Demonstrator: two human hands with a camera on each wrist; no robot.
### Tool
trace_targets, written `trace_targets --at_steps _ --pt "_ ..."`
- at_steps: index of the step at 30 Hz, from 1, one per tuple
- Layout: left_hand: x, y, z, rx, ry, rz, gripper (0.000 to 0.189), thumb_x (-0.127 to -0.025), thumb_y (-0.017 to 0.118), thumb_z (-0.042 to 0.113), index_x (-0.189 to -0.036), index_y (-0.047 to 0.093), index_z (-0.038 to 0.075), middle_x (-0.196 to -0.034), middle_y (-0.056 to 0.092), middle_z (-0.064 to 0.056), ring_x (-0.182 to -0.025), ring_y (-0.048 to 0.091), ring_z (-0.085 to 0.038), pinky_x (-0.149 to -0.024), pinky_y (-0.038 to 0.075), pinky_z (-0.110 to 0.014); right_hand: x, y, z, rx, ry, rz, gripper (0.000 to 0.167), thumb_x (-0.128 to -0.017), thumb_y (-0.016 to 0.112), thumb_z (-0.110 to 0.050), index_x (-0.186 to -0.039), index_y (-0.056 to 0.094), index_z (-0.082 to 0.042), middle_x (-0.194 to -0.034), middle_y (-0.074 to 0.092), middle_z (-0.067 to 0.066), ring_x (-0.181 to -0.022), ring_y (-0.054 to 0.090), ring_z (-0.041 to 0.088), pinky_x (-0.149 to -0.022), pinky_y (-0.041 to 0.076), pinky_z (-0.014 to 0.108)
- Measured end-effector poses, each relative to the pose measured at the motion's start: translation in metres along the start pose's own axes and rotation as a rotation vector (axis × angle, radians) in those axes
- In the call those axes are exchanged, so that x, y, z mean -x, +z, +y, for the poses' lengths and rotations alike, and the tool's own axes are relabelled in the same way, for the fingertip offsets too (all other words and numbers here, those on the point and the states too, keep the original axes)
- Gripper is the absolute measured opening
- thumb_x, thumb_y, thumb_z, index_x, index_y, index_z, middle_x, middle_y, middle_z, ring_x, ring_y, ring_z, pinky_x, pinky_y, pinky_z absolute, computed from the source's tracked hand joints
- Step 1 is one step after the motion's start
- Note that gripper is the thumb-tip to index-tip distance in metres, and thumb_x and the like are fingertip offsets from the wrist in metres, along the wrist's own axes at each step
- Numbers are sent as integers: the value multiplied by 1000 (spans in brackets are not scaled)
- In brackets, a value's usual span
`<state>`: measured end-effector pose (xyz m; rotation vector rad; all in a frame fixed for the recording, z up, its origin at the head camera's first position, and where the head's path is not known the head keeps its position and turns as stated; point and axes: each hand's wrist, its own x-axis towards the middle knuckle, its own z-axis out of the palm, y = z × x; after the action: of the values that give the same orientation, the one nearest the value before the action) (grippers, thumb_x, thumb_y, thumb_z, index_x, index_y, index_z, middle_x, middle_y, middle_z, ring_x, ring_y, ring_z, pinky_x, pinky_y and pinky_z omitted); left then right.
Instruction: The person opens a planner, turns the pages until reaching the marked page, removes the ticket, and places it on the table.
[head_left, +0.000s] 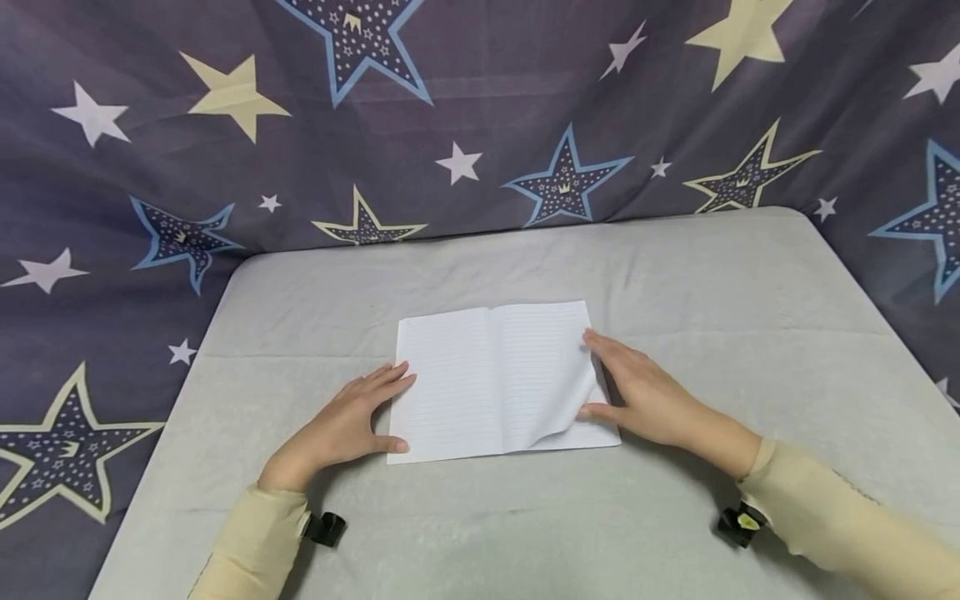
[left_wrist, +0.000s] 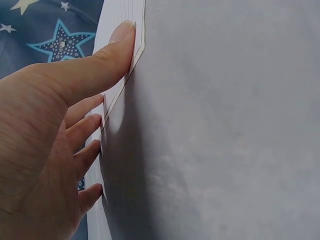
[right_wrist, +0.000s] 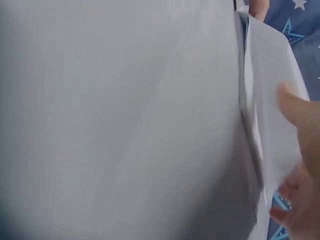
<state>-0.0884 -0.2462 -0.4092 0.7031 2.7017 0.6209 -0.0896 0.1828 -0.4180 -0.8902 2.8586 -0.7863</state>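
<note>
An open notebook (head_left: 450, 383) with white ruled pages lies on the light grey cloth. My left hand (head_left: 348, 425) rests at its left edge, thumb and fingertips on the page margin and fingers spread. In the left wrist view, the thumb (left_wrist: 110, 52) lies on the ruled paper near a corner. At the right edge is my right hand (head_left: 648, 396), its fingertips touching the page's side and its thumb beside the lifted lower corner. That right-hand page (head_left: 562, 408) curls up, baring the sheet below. The right wrist view is blurred around the hand (right_wrist: 302, 150).
The grey cloth (head_left: 525, 533) covers a flat surface with rounded far corners. A dark star-patterned curtain (head_left: 495, 108) hangs behind it and along both sides. A small black device sits under each wrist, the left one (head_left: 324, 528) and the right one (head_left: 738, 525).
</note>
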Motion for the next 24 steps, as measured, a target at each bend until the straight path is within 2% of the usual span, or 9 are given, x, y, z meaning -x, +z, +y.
trace_targets --at_steps 4,8,10,14,17,21,24 --pt "1 1 -1 7 -6 5 96 -71 89 34 -150 43 7 -160 31 -11 -147 22 -36 -115 19 -59 -9 3 -16 -84 70 24 106 -84 78 -40 -156 15 5 -162 13 24 -146 22 41 -116 22 54" --pt "2 1 -3 14 -9 6 96 -71 89 34 -150 43 7 -160 31 -11 -147 23 -36 -114 20 -60 -20 5 -37 -151 64 22 114 -85 77 -41 -156 0 3 -162 -8 23 -148 11 40 -117 20 53" --pt "2 2 -3 21 -7 7 95 -71 89 34 -150 43 8 -160 31 -11 -147 23 -36 -114 19 -60 -25 6 -47 -165 48 26 115 -85 76 -43 -157 -2 2 -163 -8 22 -147 13 39 -117 21 52" --pt "1 4 -4 24 -4 11 95 -72 88 35 -150 43 8 -160 31 -10 -147 23 -36 -115 19 -60 -31 10 -64 -141 0 -1 108 -87 72 -49 -158 6 -2 -164 10 16 -144 28 37 -115 28 51" --pt "1 4 -4 23 -2 13 94 -72 88 35 -150 43 9 -160 31 -10 -147 23 -35 -115 18 -59 -33 17 -73 -106 -71 -47 99 -89 70 -50 -158 16 -3 -161 25 14 -141 36 35 -113 32 49" --pt "2 3 -3 32 -4 14 93 -73 88 36 -150 43 9 -160 31 -9 -147 23 -35 -115 18 -60 -37 28 -80 -55 -158 -147 89 -91 65 -53 -156 28 -5 -159 30 13 -143 35 30 -115 30 48" --pt "5 1 -4 40 -16 14 94 -72 88 38 -150 44 7 -160 30 -11 -147 22 -37 -114 18 -61 -39 34 -81 -24 -189 -216 81 -92 63 -54 -153 37 -9 -160 29 12 -145 31 28 -116 28 48"
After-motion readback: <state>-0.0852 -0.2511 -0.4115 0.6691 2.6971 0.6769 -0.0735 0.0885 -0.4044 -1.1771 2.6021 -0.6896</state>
